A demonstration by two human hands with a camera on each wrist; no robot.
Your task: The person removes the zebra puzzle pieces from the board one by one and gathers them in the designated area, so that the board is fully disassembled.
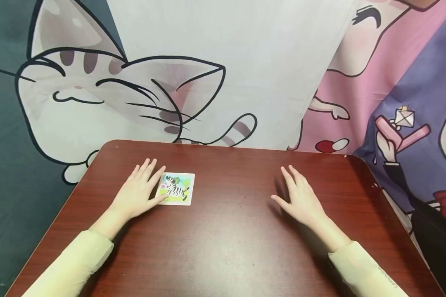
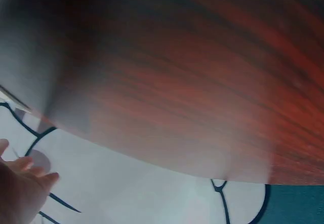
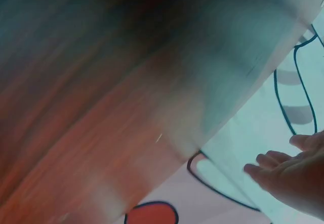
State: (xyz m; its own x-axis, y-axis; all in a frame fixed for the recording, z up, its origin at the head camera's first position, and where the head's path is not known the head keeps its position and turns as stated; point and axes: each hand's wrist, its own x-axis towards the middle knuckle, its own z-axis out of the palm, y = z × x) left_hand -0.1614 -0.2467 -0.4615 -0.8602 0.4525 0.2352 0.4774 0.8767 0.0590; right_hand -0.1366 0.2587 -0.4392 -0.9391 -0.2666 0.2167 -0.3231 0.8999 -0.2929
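A square picture card (image 1: 178, 189) with a zebra on it lies flat on the left half of the table. My left hand (image 1: 139, 189) is at the card's left side, fingers spread and pointing away from me; its thumb and index finger overlap the card's left edge. Whether they touch it cannot be told. Over the right half of the table, my right hand (image 1: 301, 200) has its fingers extended and holds nothing. In the left wrist view only part of the left hand (image 2: 25, 193) shows at the lower left. Part of the right hand (image 3: 293, 176) appears at the right wrist view's right edge.
The brown wooden table (image 1: 223, 239) has rounded far corners. Close behind its far edge hangs a cloth backdrop (image 1: 275, 82) with a cartoon cat on the left and pink and purple figures on the right.
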